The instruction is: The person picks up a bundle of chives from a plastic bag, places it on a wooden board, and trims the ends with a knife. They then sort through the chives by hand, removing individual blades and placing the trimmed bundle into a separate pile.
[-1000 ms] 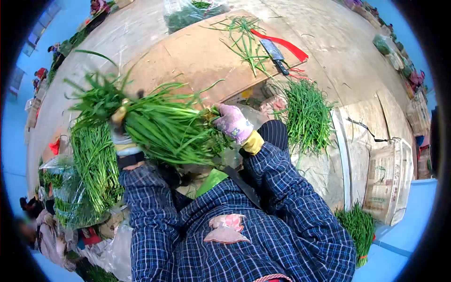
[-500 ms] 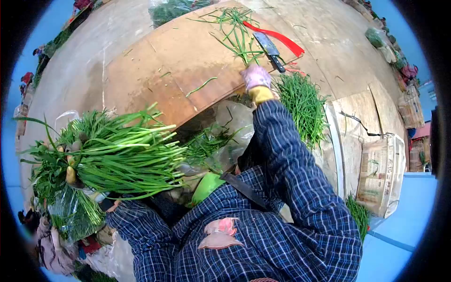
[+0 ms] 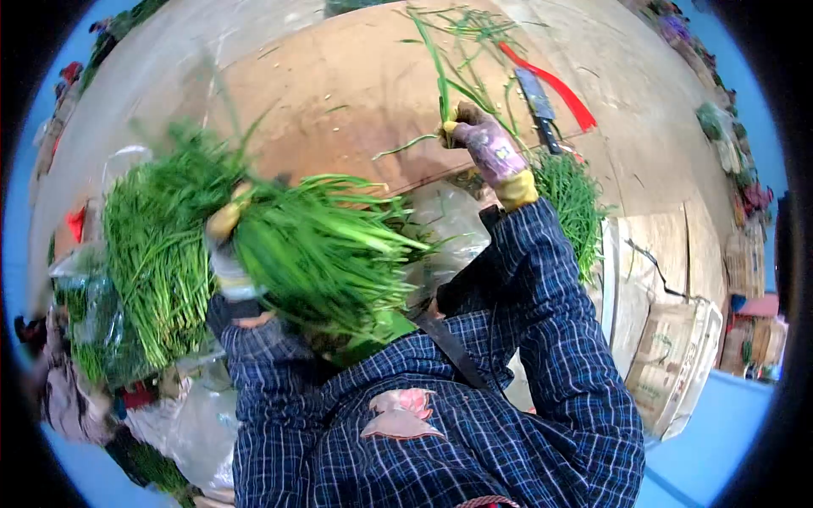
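My left hand [image 3: 225,227], in a glove, is closed around a large bunch of long green chives [image 3: 339,254]. The bunch hangs above my lap, its pale cut ends pointing right, and is blurred by motion. My right hand [image 3: 489,151], in a purple and yellow glove, pinches a few long green stalks [image 3: 442,80] that rise over the board [image 3: 339,76]. Loose stalks [image 3: 478,25] lie at the board's far end. Just beyond my right hand are a cleaver [image 3: 533,95] with a black handle and a red strip [image 3: 555,83].
To the right of my right forearm lies a pile of greens [image 3: 569,203]. More greens [image 3: 157,262] stand at the left beside clear plastic. A pale plastic crate [image 3: 673,360] is at the lower right. Clear plastic sheeting [image 3: 449,224] lies below the board's near edge.
My left hand has swung the bunch to the right and inward. My right hand has drawn a few stalks up from the loose ones on the board. The view has shifted slightly.
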The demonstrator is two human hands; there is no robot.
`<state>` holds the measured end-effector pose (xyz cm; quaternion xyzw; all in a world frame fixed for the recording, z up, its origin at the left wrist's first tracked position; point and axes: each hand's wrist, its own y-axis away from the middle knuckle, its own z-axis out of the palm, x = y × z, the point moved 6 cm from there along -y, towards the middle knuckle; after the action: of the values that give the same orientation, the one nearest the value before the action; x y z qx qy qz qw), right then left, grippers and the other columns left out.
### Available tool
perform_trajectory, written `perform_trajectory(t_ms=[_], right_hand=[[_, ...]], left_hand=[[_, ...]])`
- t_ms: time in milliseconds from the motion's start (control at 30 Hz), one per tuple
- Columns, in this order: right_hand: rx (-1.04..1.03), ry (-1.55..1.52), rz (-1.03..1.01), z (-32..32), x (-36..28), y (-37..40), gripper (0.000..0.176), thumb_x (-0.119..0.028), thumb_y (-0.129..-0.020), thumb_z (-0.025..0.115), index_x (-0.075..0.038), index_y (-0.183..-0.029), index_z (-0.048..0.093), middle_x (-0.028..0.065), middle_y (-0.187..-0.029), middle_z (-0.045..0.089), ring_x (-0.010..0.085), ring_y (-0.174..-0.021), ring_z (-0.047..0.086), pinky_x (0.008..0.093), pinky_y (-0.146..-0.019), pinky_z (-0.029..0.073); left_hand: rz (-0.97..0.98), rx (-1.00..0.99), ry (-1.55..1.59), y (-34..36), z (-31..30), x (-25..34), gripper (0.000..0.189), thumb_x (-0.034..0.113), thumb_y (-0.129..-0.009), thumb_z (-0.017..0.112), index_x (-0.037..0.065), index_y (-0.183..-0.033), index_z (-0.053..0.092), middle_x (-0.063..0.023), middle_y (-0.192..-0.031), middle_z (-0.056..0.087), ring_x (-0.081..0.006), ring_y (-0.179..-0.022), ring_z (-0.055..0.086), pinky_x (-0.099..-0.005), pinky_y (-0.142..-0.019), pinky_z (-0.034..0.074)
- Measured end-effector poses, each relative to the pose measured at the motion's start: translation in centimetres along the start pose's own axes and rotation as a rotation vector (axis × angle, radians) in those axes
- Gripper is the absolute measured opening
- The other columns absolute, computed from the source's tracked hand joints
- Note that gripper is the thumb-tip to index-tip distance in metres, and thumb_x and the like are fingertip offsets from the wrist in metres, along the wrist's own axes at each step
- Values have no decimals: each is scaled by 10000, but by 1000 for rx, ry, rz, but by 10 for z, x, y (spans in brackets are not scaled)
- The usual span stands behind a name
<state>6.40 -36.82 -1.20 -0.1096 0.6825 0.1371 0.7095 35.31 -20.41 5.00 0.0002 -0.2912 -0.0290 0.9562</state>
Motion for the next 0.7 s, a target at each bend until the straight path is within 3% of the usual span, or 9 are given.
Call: perform_trajectory(t_ms=[67,133,167,300,400,433,567,633,700], right_hand=[[40,44,-115,37,-27,14,193,-58,-812,609,8,-983,550,41,-815,581,113,-741,553,241,-676,454],[-18,37,-142,76,-51,31,201,-37,-815,601,1,-1007,555,41,-822,587,112,-748,553,236,-681,454],[-87,115,-150,96,-65,41,255,-39,-824,588,-14,-1075,553,43,-857,599,100,-766,548,232,-695,450],[-254,186,-292,134,-74,67,300,-38,-854,501,-60,-1150,549,85,-924,625,120,-838,560,274,-779,452],[-108,399,-339,141,-46,60,277,-87,-837,529,-47,-1108,567,174,-976,622,297,-900,609,342,-778,468],[-77,363,-405,144,-50,64,275,-116,-818,569,-54,-1086,577,195,-954,619,335,-899,602,361,-764,473],[20,613,-615,147,-68,76,287,-139,-752,663,-67,-1023,606,165,-858,622,322,-822,603,392,-711,472],[239,732,-848,141,-78,86,262,-133,-736,675,-79,-986,621,139,-835,621,309,-773,597,404,-692,468],[311,675,-870,138,-77,88,224,-115,-735,670,-83,-953,632,132,-817,618,311,-745,589,396,-682,469]], left_hand=[[-58,-22,-21,-20,-19,-9,347,229,-786,558,28,-1068,535,-125,-1018,607,-262,-872,594,-412,-796,498],[-69,121,-21,-21,-2,-16,381,247,-783,563,9,-1079,547,-140,-992,621,-262,-854,601,-399,-791,502],[-90,27,-164,-49,-50,-16,396,274,-784,563,7,-1076,565,-146,-976,629,-267,-833,606,-394,-768,510],[-113,-82,-200,-61,-16,-18,435,292,-788,550,-19,-1091,549,-175,-984,627,-288,-835,618,-406,-779,513],[-26,-122,-207,-50,0,-16,492,291,-784,539,-26,-1158,505,-181,-1023,615,-298,-865,613,-409,-781,511],[-129,-169,-148,-52,-3,-15,447,174,-784,540,-51,-1166,482,-161,-975,618,-259,-810,623,-354,-703,536],[4,-14,-281,-53,-28,-6,258,151,-792,556,-16,-985,591,-118,-887,640,-217,-764,625,-337,-667,535],[36,35,-223,-47,-27,-4,177,145,-795,563,7,-892,614,-98,-849,646,-200,-720,623,-325,-641,531],[34,-35,-268,-52,-34,0,298,258,-792,532,21,-965,583,-113,-914,641,-235,-763,614,-353,-693,518]])
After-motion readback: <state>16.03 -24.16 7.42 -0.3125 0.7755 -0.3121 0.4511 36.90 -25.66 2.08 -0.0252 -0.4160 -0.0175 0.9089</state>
